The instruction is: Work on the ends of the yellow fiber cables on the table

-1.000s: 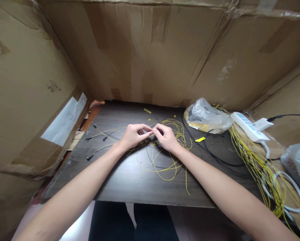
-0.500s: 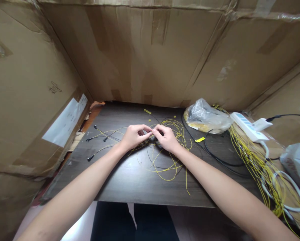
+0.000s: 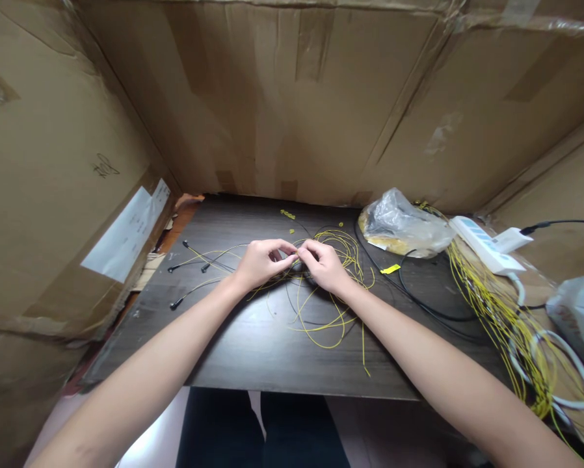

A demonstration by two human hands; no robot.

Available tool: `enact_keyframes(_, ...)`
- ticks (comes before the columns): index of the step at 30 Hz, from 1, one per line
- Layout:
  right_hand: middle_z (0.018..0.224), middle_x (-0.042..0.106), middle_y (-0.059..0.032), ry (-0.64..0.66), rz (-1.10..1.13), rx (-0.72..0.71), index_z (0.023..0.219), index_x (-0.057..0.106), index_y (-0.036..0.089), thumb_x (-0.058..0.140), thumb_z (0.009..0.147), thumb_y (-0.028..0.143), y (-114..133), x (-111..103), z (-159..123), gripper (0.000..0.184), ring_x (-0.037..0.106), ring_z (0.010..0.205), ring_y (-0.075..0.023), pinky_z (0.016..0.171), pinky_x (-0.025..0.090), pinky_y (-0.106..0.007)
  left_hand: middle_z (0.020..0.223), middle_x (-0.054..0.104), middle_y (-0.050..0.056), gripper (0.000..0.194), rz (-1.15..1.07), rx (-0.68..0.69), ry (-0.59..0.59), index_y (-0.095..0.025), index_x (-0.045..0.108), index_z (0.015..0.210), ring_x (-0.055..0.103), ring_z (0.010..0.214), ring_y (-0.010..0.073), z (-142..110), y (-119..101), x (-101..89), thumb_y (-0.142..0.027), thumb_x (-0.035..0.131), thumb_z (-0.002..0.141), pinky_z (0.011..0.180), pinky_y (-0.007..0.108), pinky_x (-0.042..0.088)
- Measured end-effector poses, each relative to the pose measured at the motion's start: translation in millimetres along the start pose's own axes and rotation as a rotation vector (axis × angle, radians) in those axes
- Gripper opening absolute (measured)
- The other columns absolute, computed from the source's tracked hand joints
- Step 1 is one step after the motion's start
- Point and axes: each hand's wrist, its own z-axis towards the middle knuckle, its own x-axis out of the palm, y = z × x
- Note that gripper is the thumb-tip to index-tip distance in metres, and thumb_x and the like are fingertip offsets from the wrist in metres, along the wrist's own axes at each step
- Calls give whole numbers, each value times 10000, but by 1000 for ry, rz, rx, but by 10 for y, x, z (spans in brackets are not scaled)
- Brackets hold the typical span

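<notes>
My left hand point(image 3: 265, 263) and my right hand point(image 3: 324, 265) meet fingertip to fingertip over the middle of the table. Each one pinches with thumb and forefinger. What lies between the fingertips is too small and hidden to name. Around and under both hands spreads a loose tangle of thin yellow wires point(image 3: 343, 322), mixed with some black ones. To the left, several cables end in small black connectors point(image 3: 175, 303). Beyond the fingers lie small yellow pieces point(image 3: 287, 214), partly in a row.
A clear plastic bag point(image 3: 402, 224) stands at the back right. Beside it are a white power strip point(image 3: 487, 247), a yellow wire bundle point(image 3: 497, 331) and a black cable point(image 3: 421, 305) with a yellow tag point(image 3: 390, 269). Cardboard walls point(image 3: 263, 117) enclose the dark table point(image 3: 233, 364).
The camera view shifts very slightly. Both hands keep their fingertip pinch at nearly the same spot, and the wires lie as before.
</notes>
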Motion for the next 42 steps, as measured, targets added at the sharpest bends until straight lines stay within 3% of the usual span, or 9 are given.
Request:
enact_keyframes(3,648,517,-2,7,-16,-1,665,501,205,449,973,387,-7,2,6,361,484,637,-155,635,365,-293,747,758,16,114,19,20,1,-174,777,904,644,579,108,-1,-2,2,-257,719,853,582,195,509)
enact_keyframes(10,748,582,-12,-14,35,-20,786,582,196,538,899,322,10,-7,7,175,516,683,-156,652,388,-281,782,772,22,133,-5,-4,-18,-163,774,912,653,584,105,5,-34,-7,-272,710,870,573,184,513)
enact_keyframes(18,612,468,11,3,18,-16,632,456,204,443,977,399,5,-1,1,396,446,608,-140,616,343,-284,752,764,16,126,2,45,-14,-164,769,882,650,569,102,-5,-9,5,-276,712,869,564,182,517)
enact_keyframes(22,742,589,-17,-9,41,-31,764,567,195,488,947,361,4,-9,4,260,528,692,-158,663,394,-283,751,764,14,126,-4,26,-21,-163,776,909,649,571,100,1,-6,-3,-261,714,860,566,180,517)
enact_keyframes(25,761,598,-18,-16,49,-30,804,587,191,524,915,328,-2,-10,0,187,533,693,-157,659,400,-278,737,761,15,127,-9,17,-4,-160,779,900,649,567,102,4,-2,-6,-261,720,853,557,178,515)
enact_keyframes(32,588,431,23,-14,-3,-17,614,416,207,455,974,406,12,0,-2,413,424,592,-131,608,327,-280,741,764,23,154,5,50,-11,-160,778,885,646,562,105,-1,-3,-2,-301,718,874,555,185,513)
enact_keyframes(37,739,592,-10,-20,34,-18,775,585,195,508,927,351,14,-8,-1,231,526,684,-153,652,386,-279,740,761,15,123,-1,26,-8,-162,784,900,634,556,98,3,-4,-8,-257,719,857,550,179,505)
enact_keyframes(40,729,589,-7,-23,41,-13,785,593,194,534,884,307,13,-6,-4,161,522,671,-152,646,391,-277,723,758,12,133,6,16,1,-168,788,896,633,550,102,2,13,-9,-279,728,856,541,182,499)
enact_keyframes(42,677,561,1,-8,31,-2,737,575,196,523,897,323,14,-3,-6,211,504,642,-148,631,378,-278,713,754,12,147,17,28,3,-171,789,887,628,543,104,1,25,-7,-304,732,861,538,185,495)
